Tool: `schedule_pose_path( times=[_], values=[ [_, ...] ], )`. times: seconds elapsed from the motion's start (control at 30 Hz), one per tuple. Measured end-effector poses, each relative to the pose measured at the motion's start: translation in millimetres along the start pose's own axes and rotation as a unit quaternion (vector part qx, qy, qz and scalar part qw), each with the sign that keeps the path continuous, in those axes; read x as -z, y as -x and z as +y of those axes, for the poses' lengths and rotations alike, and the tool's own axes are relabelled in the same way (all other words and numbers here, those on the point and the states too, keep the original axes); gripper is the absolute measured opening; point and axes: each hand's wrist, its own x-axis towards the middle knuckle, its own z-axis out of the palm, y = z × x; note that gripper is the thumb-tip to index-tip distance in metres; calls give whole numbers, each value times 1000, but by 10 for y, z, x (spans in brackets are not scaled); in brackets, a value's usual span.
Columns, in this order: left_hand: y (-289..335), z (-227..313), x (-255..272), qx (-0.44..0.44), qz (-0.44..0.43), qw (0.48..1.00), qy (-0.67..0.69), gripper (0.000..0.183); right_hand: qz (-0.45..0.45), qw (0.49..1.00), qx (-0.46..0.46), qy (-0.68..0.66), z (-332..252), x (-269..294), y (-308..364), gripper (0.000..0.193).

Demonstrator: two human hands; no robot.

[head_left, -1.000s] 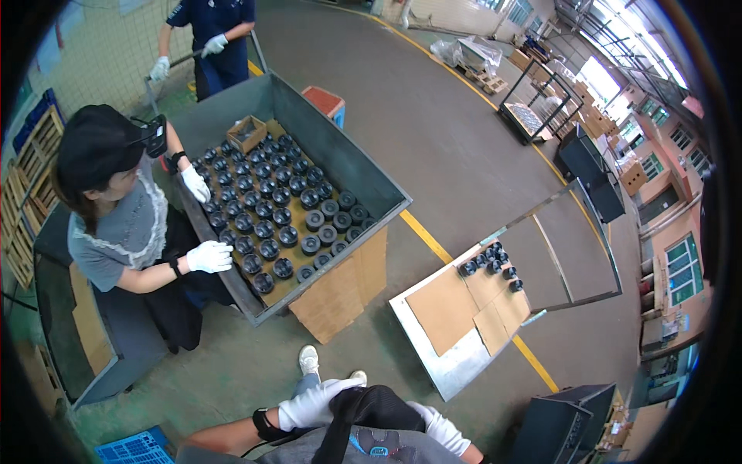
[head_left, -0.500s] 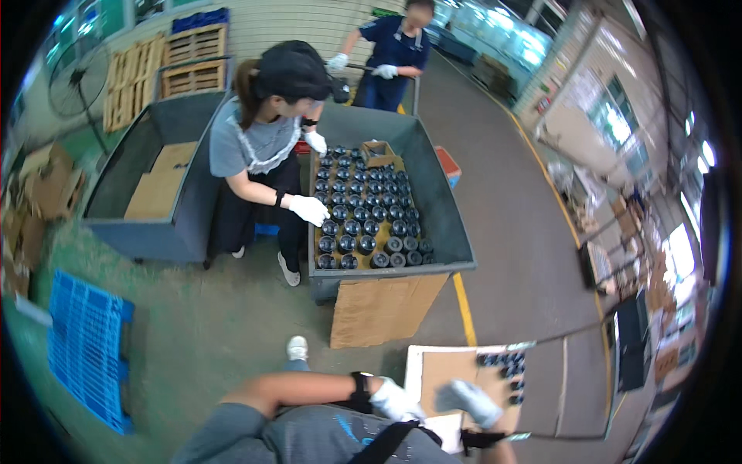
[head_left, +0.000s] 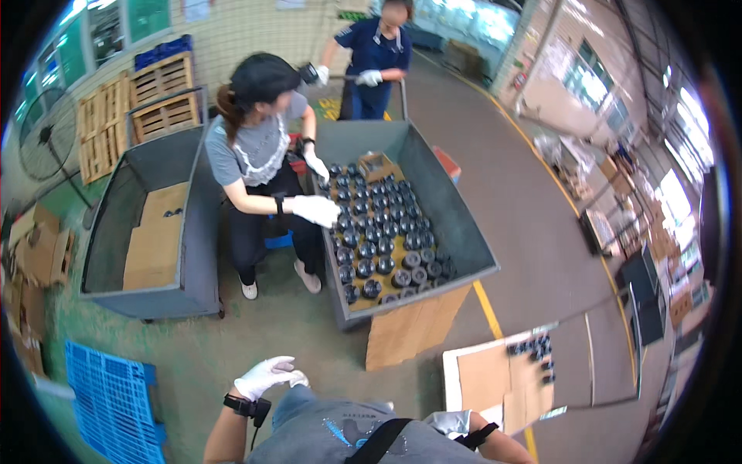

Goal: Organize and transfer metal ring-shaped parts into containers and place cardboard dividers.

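My left hand [head_left: 265, 377], in a white glove, is held out over the floor in front of my body. Its fingers stretch to the right with nothing visible in them. My right hand [head_left: 450, 422], also gloved, is low by my right side, at the near edge of a flat cart topped with cardboard [head_left: 483, 373]. The fingers of that hand are indistinct. Several small black round parts [head_left: 533, 349] stand along the cart's far right corner. Ahead, a grey bin cart [head_left: 471, 232] holds rows of black cylindrical parts [head_left: 384, 228] on cardboard.
A co-worker [head_left: 259, 147] in white gloves reaches into the bin cart from its left. Another person [head_left: 376, 62] stands behind it, holding a bar. A second grey bin [head_left: 193, 271], a blue plastic pallet [head_left: 112, 402] and a standing fan [head_left: 48, 143] are on the left.
My left hand has moved left, away from the flat cart. My right hand has drawn back from over its cardboard toward my body. The view has shifted, and the co-worker still reaches into the bin.
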Motion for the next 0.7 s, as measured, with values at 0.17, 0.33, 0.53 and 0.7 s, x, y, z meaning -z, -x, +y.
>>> schedule_pose_path(
  times=[0.17, 0.33, 0.53, 0.7],
  values=[
    [-678, 505, 255, 6, -144, 989, -42, 53, 120, 974, -95, -166, -366, -799, -7, 30],
    [-1713, 1062, 268, -90, -195, 951, -222, 50, 44, 964, -96, 246, -660, -596, -206, 31],
    [-2435, 1738, 43, -94, -137, 917, -363, 50, 294, 912, -150, 245, -1877, 468, -1839, 49],
    [-2876, 1923, 369, -86, -73, 942, -318, 49, 338, 876, -76, 336, -2388, 1195, -3044, 37]
  ],
)
